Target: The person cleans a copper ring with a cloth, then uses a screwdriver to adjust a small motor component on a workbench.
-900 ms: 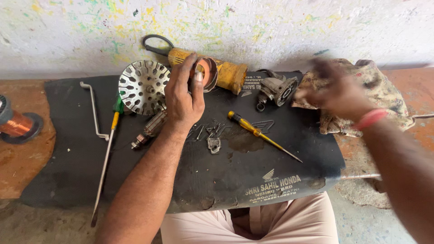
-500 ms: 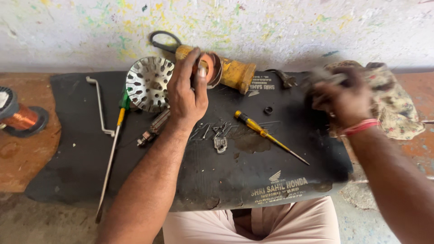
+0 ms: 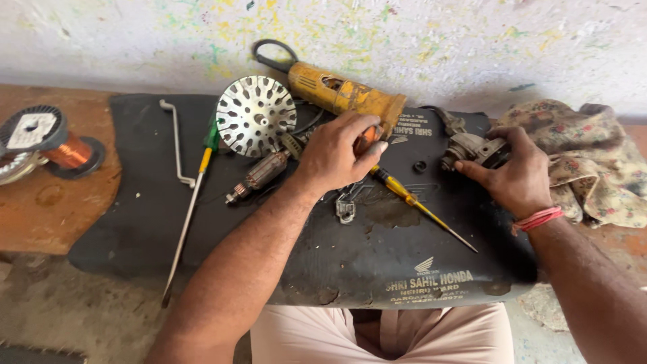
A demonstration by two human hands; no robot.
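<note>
**Fingers closed on grinder nose and gear head**

Fingers (image 3: pixel 360 138) of the left hand (image 3: pixel 333 155) curl shut over the front end of the yellow angle grinder body (image 3: pixel 340 94), which lies near the wall at 12 o'clock on the black mat (image 3: pixel 135 222). The right hand (image 3: pixel 515 178) at 3 o'clock wraps partly closed around the grey metal gear head (image 3: pixel 468 147), forefinger stretched along it. A yellow-handled screwdriver (image 3: pixel 414 202) lies between the hands. At 10 o'clock sit the slotted metal disc (image 3: pixel 256 114), the armature (image 3: pixel 259 176) just beside the left wrist, and a long green-and-yellow screwdriver (image 3: pixel 189 216). A copper wire spool (image 3: pixel 50 138) rests at 9 o'clock, a floral cloth (image 3: pixel 593 155) at 3. Compared with a moment earlier, the right hand has come off the cloth and down onto the gear head.
</note>
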